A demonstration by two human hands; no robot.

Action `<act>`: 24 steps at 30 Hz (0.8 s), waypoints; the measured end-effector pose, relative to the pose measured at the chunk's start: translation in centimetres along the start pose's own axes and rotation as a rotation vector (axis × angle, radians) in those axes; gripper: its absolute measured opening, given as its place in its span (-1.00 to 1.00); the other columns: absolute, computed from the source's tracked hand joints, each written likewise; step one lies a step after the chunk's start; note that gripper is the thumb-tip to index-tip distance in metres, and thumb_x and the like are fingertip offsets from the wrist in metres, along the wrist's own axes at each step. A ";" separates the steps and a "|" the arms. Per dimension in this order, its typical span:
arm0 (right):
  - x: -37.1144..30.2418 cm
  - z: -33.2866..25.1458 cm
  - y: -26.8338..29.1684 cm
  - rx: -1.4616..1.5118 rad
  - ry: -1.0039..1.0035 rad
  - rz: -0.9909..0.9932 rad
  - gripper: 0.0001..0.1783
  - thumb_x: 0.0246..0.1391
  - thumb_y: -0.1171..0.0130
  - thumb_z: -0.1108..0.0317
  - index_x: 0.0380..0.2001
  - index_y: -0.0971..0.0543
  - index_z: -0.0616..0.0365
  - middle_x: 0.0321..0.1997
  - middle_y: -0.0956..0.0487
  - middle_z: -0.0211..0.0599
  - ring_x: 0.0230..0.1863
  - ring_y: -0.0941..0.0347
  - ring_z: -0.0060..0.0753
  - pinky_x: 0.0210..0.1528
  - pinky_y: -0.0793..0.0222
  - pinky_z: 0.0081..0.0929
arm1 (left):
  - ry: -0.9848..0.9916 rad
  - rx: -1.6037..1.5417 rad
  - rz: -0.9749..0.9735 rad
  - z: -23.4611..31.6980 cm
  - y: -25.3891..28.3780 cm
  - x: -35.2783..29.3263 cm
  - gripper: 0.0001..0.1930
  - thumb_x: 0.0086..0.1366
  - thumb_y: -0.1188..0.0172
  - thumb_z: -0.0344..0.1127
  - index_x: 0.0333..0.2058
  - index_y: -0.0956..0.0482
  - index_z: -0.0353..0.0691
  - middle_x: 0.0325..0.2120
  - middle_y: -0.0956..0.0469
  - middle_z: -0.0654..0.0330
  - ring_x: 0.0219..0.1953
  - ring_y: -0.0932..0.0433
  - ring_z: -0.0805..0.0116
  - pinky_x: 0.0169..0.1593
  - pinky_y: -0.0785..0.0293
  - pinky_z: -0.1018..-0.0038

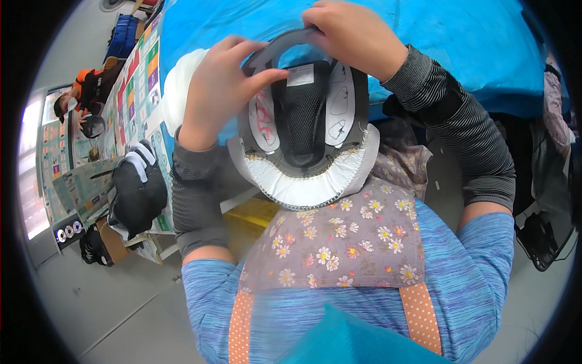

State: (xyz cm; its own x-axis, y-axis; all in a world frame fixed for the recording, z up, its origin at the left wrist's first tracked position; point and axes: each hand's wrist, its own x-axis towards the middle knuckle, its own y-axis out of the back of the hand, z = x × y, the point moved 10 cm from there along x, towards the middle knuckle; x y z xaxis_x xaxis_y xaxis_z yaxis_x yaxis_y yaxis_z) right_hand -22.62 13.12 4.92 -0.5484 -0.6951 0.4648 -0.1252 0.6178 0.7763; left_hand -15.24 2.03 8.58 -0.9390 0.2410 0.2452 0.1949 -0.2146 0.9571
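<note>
In front of my apron, a padded liner [301,127], shaped like the inside of a helmet, leans against the edge of a blue-covered table. It has a black mesh centre with a small white label, two white side pads with drawn marks, and a stitched white crescent at the near end. A curved grey strip [280,43] arches over its far end. My left hand [224,82] grips the strip's left end, thumb stretched toward the label. With fingers closed, my right hand [351,36] pinches the strip's right end. My left hand is slightly blurred.
The blue-covered table [448,48] spreads ahead. A white rounded object [180,85] stands beside my left wrist. Black padded pieces [139,191] hang over the left table's edge. A yellow bin [245,217] sits low at my left. Another person [91,91] is at the far left.
</note>
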 end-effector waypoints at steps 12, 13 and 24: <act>0.1 -0.1 -1.0 -0.074 -0.002 0.094 -0.93 -0.01 -0.18 0.46 -0.41 -0.54 0.20 -0.37 -0.55 -0.07 -0.24 -0.55 0.08 -0.22 -0.49 -0.08 | 0.075 -0.041 0.061 -1.9 -2.6 2.6 -0.83 0.21 -0.32 -0.24 -0.35 -0.66 -0.21 -0.41 -0.61 0.09 -0.35 -0.60 0.00 -0.26 -0.49 0.21; 0.1 0.0 -1.0 -0.066 -0.005 0.105 -0.93 -0.03 -0.17 0.47 -0.41 -0.54 0.20 -0.37 -0.55 -0.07 -0.25 -0.55 0.09 -0.22 -0.49 -0.09 | 0.063 -0.037 0.064 -1.7 -2.4 2.8 -0.84 0.22 -0.32 -0.23 -0.35 -0.67 -0.20 -0.41 -0.61 0.10 -0.36 -0.59 0.01 -0.28 -0.49 0.20; -0.9 -2.2 -0.5 -0.270 0.148 0.216 -0.88 -0.02 -0.27 0.41 -0.36 -0.56 0.08 -0.35 -0.60 -0.30 -0.21 -0.63 -0.20 -0.31 -0.58 -0.29 | -0.050 0.038 0.155 0.3 -2.2 2.4 -0.88 0.26 -0.33 -0.32 -0.28 -0.72 -0.20 -0.41 -0.61 0.16 -0.38 -0.62 0.18 -0.31 -0.50 0.36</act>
State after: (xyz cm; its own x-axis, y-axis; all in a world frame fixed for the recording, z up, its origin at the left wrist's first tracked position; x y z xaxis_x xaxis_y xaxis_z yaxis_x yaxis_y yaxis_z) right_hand -20.22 12.56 5.06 -0.4104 -0.6173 0.6712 0.2140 0.6503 0.7289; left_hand -17.82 3.34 7.08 -0.8819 0.2546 0.3968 0.3478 -0.2171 0.9121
